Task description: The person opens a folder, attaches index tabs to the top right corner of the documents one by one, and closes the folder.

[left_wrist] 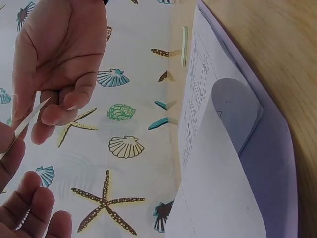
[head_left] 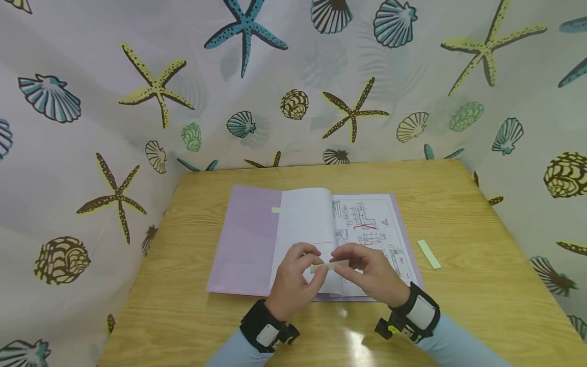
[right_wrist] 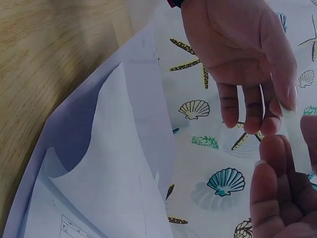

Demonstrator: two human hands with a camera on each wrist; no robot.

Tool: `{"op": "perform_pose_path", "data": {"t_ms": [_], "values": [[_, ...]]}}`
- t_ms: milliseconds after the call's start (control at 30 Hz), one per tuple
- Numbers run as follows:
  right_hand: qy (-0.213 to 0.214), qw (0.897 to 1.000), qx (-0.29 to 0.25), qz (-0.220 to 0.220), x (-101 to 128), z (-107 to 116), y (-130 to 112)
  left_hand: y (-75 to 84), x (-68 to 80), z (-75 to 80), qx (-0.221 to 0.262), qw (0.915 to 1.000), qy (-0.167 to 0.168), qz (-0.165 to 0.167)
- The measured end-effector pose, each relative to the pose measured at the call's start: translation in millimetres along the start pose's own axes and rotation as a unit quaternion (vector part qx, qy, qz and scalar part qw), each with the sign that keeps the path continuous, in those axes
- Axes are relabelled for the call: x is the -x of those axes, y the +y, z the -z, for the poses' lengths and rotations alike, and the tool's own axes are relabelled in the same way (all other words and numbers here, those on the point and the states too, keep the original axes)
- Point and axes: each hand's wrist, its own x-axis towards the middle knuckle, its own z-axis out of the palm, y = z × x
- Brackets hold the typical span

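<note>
Over table [head_left: 481,285], both hands' fingers [head_left: 316,252] pinch paper strip [head_left: 330,265] ends.

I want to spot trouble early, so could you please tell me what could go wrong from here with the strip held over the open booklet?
1. Both hands, left hand and right hand, pinch the thin strip; it could bend or stick to fingers.
2. The curled page stands unheld and may flop over.

A small pale green paper strip [head_left: 329,265] is pinched level at both ends, just above an open lilac-covered booklet of printed diagrams [head_left: 367,224], which lies flat with one white page curling up.
</note>
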Motion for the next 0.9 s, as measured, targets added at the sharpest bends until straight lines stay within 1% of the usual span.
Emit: {"op": "perform_pose_path", "data": {"t_ms": [267,367,500,600,700,800,900], "values": [[0.015,1.000,0.005,-0.001,-1.6,-2.7,-0.4,-0.6,-0.6,-3.4,0.003,0.9998,-0.007,0.017],[0.019,1.000,0.016,0.016,-3.4,-2.2,-8.6,-0.1,-1.0,-4.3,0.007,0.9997,-0.013,0.019],[0.033,0.998,0.040,0.020,-6.0,3.7,-23.6,-0.2,-1.8,-4.7,0.003,0.9997,-0.014,0.018],[0.051,0.997,0.058,-0.013,-7.5,13.4,-26.7,-1.5,-1.2,-5.5,-0.014,0.9996,-0.014,0.021],[0.069,0.993,0.080,-0.053,-7.4,28.2,-12.3,-2.3,0.8,-7.4,-0.046,0.9984,-0.026,0.017],[0.089,0.985,0.114,-0.091,-5.6,46.4,6.5,-1.8,2.8,-12.0,-0.091,0.9940,-0.061,0.000],[0.102,0.977,0.140,-0.123,-3.9,67.0,22.4,-1.0,5.6,-20.0,-0.131,0.9847,-0.111,-0.029]]}}
